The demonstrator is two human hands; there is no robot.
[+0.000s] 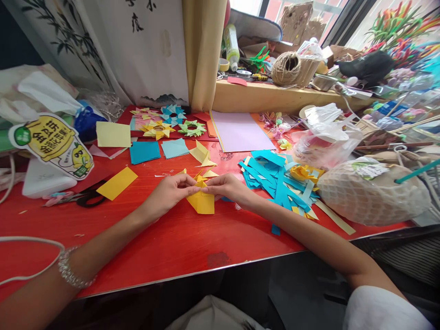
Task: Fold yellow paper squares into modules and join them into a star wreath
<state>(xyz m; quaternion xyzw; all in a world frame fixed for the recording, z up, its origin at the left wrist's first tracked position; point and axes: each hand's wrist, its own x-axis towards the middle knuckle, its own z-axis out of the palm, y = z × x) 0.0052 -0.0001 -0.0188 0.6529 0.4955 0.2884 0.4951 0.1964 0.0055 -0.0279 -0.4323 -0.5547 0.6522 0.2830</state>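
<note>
A folded yellow paper piece lies on the red table in the middle. My left hand pinches its upper left corner with closed fingers. My right hand pinches its upper right corner, fingertips almost meeting the left ones. Other folded yellow pieces lie just beyond the hands. A beaded bracelet circles my left wrist.
Blue paper strips pile up to the right. Blue squares, yellow sheets, scissors and finished paper stars lie left and behind. A lilac sheet, plastic bags and a netted bundle crowd the right.
</note>
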